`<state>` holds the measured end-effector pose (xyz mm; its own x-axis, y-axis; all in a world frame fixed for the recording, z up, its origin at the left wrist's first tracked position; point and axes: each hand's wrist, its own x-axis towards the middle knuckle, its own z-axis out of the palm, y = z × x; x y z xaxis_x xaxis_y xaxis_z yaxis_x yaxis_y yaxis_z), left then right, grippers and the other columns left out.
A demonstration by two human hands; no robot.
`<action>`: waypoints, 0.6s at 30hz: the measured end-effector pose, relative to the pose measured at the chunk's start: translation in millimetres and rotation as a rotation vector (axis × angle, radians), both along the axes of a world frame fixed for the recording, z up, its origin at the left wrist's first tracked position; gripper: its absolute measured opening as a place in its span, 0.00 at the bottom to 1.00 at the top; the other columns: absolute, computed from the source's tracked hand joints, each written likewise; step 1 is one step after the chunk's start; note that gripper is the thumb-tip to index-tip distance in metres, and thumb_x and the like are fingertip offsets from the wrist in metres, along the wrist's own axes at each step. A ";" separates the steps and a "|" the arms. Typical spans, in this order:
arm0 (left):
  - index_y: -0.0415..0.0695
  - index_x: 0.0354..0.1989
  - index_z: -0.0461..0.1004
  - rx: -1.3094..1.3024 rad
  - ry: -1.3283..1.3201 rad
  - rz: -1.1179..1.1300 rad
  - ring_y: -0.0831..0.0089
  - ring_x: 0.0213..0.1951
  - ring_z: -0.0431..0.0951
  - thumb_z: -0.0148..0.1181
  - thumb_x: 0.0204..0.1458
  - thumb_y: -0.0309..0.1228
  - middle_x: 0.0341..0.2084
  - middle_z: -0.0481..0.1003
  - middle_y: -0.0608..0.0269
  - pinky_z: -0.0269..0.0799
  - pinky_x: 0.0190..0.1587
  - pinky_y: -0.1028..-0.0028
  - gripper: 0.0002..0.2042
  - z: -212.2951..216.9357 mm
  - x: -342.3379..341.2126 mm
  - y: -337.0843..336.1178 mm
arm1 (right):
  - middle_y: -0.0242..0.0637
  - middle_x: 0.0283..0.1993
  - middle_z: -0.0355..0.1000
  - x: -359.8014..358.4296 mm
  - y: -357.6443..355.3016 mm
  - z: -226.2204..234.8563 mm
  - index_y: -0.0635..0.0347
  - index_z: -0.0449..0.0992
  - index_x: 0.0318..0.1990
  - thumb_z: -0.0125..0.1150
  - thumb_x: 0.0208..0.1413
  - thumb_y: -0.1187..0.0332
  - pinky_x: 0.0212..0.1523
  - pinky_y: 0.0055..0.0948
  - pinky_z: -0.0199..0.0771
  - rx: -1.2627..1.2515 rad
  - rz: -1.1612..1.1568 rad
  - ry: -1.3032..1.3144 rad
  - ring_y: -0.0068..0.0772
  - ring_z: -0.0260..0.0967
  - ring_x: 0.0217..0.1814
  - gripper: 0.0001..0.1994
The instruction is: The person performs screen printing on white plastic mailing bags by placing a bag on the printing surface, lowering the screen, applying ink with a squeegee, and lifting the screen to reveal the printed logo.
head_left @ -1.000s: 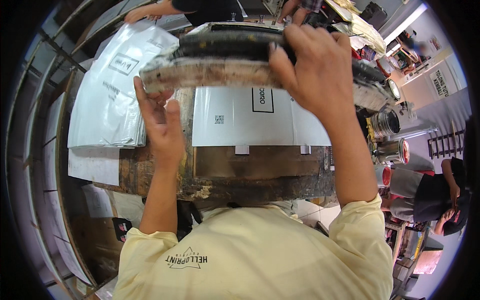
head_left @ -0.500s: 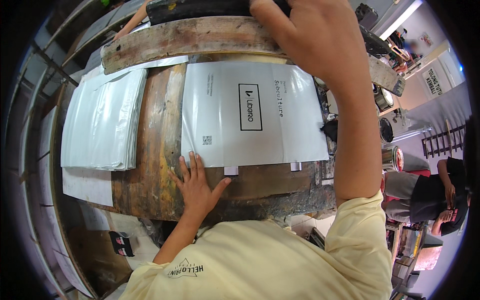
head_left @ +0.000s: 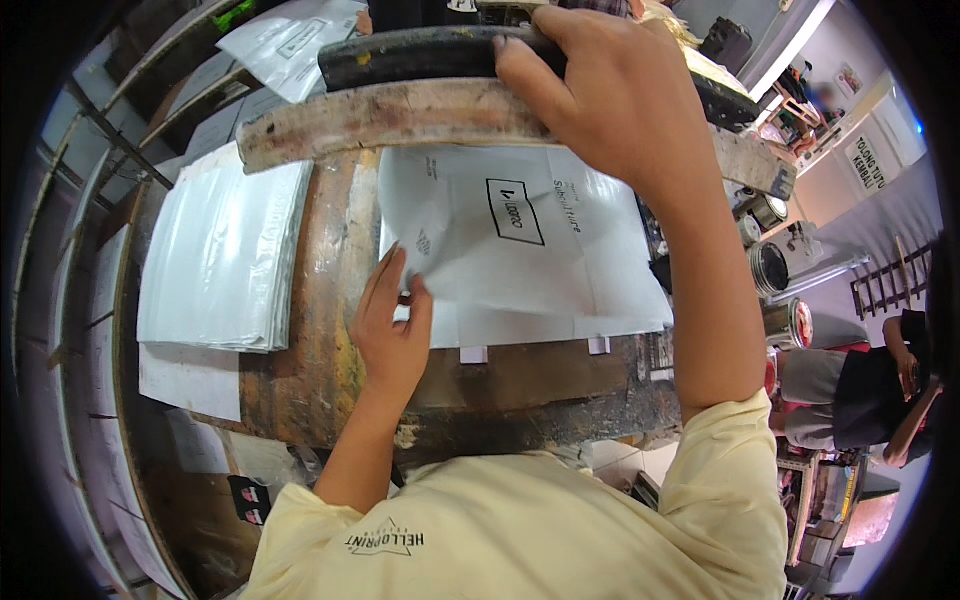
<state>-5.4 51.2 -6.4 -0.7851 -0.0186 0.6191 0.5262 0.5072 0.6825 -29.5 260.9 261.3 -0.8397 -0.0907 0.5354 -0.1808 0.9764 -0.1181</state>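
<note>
A white plastic bag [head_left: 570, 280] with black print lies on a stained wooden board [head_left: 330, 260]. Its left side is lifted and buckled where my left hand [head_left: 392, 320] pinches the edge between thumb and fingers. Higher up, my right hand [head_left: 610, 95] is wrapped round a long black bar [head_left: 430, 57] that looks like a squeegee handle. In front of that bar runs the stained wooden edge of a printing frame [head_left: 390, 115], raised above the bag's far end, with my right palm against it. Two small pale tabs [head_left: 473, 355] show at the bag's near edge.
A stack of white plastic bags [head_left: 220, 260] lies on the left over a pale sheet [head_left: 190, 380]. Another printed bag [head_left: 295, 45] is at the far left, beside metal racks [head_left: 95, 120]. Paint cans [head_left: 790, 323] and a person [head_left: 860, 385] are on the right.
My left hand has gone from lying flat at the bag's near-left corner to pinching and lifting its left side. Another person's arm at the far left has gone; a printed bag shows there.
</note>
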 end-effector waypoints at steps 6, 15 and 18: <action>0.35 0.68 0.75 0.292 -0.411 0.073 0.83 0.27 0.74 0.62 0.60 0.19 0.39 0.82 0.61 0.71 0.32 0.78 0.25 2.5 -39.5 -92.7 | 0.53 0.33 0.77 -18.3 25.1 -28.8 0.63 0.80 0.38 0.59 0.65 0.53 0.47 0.50 0.71 0.056 0.085 0.183 0.60 0.75 0.39 0.18; 0.35 0.73 0.69 0.013 -0.521 0.057 0.75 0.40 0.81 0.61 0.49 0.22 0.59 0.78 0.54 0.79 0.43 0.74 0.36 12.3 -183.5 -345.7 | 0.57 0.36 0.77 -17.6 21.2 -30.6 0.68 0.81 0.46 0.57 0.67 0.52 0.49 0.45 0.70 0.099 0.030 0.141 0.56 0.71 0.41 0.23; 0.39 0.74 0.69 -0.119 -0.634 0.125 0.69 0.50 0.80 0.61 0.48 0.23 0.63 0.75 0.54 0.80 0.48 0.70 0.37 9.1 -241.2 -396.9 | 0.56 0.36 0.76 -18.1 15.5 -33.0 0.68 0.80 0.46 0.56 0.67 0.51 0.48 0.46 0.70 0.089 -0.024 0.092 0.56 0.70 0.41 0.23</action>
